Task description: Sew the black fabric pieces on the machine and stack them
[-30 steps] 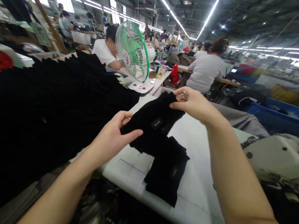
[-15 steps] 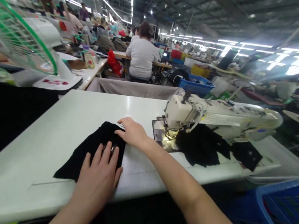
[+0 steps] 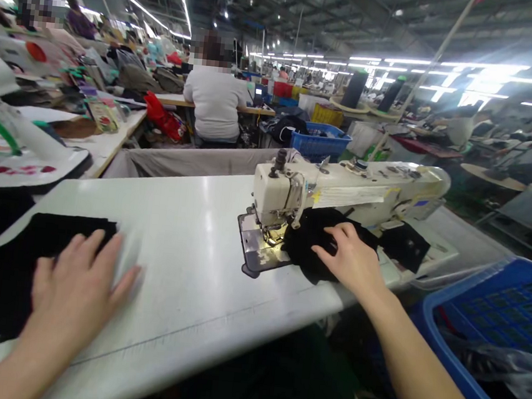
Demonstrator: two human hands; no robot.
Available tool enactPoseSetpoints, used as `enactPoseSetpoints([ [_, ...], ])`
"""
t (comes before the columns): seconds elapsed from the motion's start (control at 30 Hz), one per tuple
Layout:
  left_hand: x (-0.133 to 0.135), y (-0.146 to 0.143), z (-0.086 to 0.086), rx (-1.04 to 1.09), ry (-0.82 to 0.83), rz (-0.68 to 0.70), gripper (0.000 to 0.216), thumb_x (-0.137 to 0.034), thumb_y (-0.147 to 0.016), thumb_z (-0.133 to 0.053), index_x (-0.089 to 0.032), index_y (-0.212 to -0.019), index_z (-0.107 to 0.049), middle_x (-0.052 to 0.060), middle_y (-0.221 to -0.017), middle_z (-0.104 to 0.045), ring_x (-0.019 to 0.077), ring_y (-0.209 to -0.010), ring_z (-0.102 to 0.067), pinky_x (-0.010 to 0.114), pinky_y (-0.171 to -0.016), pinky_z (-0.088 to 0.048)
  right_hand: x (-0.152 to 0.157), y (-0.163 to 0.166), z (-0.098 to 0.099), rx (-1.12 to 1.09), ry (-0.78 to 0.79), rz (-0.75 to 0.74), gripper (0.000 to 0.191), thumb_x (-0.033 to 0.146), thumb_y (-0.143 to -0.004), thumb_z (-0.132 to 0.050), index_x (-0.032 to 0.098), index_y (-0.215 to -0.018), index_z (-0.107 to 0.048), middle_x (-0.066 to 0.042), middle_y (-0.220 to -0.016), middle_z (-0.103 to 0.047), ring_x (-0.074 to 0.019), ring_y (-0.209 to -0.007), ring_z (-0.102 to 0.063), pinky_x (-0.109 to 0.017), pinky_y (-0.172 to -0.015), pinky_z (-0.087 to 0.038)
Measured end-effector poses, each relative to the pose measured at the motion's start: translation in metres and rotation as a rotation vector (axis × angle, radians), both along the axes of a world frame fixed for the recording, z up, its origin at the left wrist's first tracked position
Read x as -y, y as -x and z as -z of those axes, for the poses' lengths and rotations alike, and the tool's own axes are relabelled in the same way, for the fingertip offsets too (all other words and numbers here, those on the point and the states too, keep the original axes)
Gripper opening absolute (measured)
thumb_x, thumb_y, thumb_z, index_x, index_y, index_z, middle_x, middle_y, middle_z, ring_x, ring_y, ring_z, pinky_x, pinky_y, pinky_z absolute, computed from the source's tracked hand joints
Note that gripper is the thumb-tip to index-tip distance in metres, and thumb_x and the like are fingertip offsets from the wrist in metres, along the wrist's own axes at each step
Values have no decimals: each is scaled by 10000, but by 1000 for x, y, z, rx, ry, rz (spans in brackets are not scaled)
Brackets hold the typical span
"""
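My left hand [image 3: 74, 281] lies with fingers apart over the right edge of a black fabric piece [image 3: 0, 268] at the table's left. Its thumb is stretched out over the white tabletop [image 3: 195, 249]. At the sewing machine [image 3: 276, 194], my right hand [image 3: 352, 258] reaches onto a bunched black fabric pile [image 3: 313, 242] to the right of the needle area. Thumb and fingers are apart there, the tips touching the cloth, and no fold shows pinched between them. Farther right, another black piece [image 3: 405, 245] lies by the machine's base.
A blue plastic basket [image 3: 440, 348] stands at the table's right, with clear plastic inside. Left of the table is a white fan base [image 3: 29, 167]. A grey cloth trough [image 3: 171, 159] runs behind the table, and a person in a white top [image 3: 216, 104] sits beyond it.
My right hand has left the left-hand fabric and moved right to the pile by the machine. My left hand and its fabric now appear farther left, and the view has turned right.
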State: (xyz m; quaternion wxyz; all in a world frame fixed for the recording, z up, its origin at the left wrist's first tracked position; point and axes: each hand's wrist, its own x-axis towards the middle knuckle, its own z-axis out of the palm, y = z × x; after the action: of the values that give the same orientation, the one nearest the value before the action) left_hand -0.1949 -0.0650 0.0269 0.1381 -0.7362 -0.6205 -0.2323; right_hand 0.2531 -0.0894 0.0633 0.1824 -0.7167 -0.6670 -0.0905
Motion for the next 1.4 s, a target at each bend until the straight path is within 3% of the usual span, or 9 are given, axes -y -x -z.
enactPoseSetpoints([
  [0.2,35,-133,-30,327,389,541,383,-435,-951,-502,-224,-1217,-680,108,-1267,-677,275,-1154,-651,443,-1041,-515,5,-33,23,-293,36,1,122,310,-829,-693,213,-892,-731,-36,-873,-718,-220,-762,-677,-294,-655,-481],
  [0.33,55,-204,-39,582,826,738,321,-383,-964,-501,-254,-1147,-731,75,-1192,-719,262,-1121,-659,428,-1053,-496,4,-48,25,-404,-139,62,392,459,-967,-507,183,-762,-697,-38,-691,-657,-205,-659,-639,-295,-616,-497],
  [0.47,50,-261,-41,1220,1139,694,533,-515,-936,-577,-205,-1370,-584,140,-1352,-624,294,-1223,-596,443,-1015,-512,25,-32,19,-437,-347,15,394,446,-1002,-448,170,-982,-728,-99,-918,-686,-224,-850,-660,-327,-775,-529],
  [0.6,33,-293,-44,1665,1273,540,661,-620,-875,-634,-182,-1365,-562,137,-1391,-586,309,-1292,-531,421,-1020,-494,67,6,17,-416,-306,-470,300,193,-967,-517,196,-1205,-700,-89,-928,-705,-200,-820,-683,-294,-711,-540],
  [0.83,27,-274,-27,1730,1189,627,840,-799,-780,-605,-234,-1396,-523,127,-1385,-577,309,-1290,-520,433,-1052,-418,117,11,-4,-1083,-33,-358,89,347,-898,-658,278,-894,-713,-13,-724,-671,-171,-574,-619,-246,-498,-511],
  [0.93,26,-247,-23,1559,1185,812,759,-664,-709,-790,-232,-1305,-608,98,-1193,-657,265,-1109,-607,374,-947,-452,119,-1,-6,-1298,109,-246,233,448,-830,-721,284,-993,-701,-20,-761,-690,-193,-618,-643,-262,-532,-533],
  [1.07,28,-215,-26,1265,1393,721,389,-400,-663,-898,-161,-916,-726,10,-840,-668,140,-783,-594,254,-771,-433,110,-6,-2,-1497,166,-184,303,493,-831,-714,272,-1037,-688,-36,-833,-700,-206,-728,-668,-274,-609,-536],
  [1.2,36,-191,-31,1087,1485,643,307,-403,-708,-844,-152,-823,-708,-2,-798,-666,141,-748,-594,257,-743,-443,99,-5,4,-1473,201,-62,352,550,-856,-661,248,-1032,-694,-23,-781,-669,-198,-708,-640,-285,-628,-527],
  [1.4,15,-163,-41,1143,1201,325,338,-423,-672,-842,-165,-814,-676,11,-787,-694,158,-734,-615,290,-739,-473,88,8,22,-1242,324,-123,182,400,-825,-670,222,-821,-631,58,-575,-486,-112,-479,-442,-229,-449,-375],
])
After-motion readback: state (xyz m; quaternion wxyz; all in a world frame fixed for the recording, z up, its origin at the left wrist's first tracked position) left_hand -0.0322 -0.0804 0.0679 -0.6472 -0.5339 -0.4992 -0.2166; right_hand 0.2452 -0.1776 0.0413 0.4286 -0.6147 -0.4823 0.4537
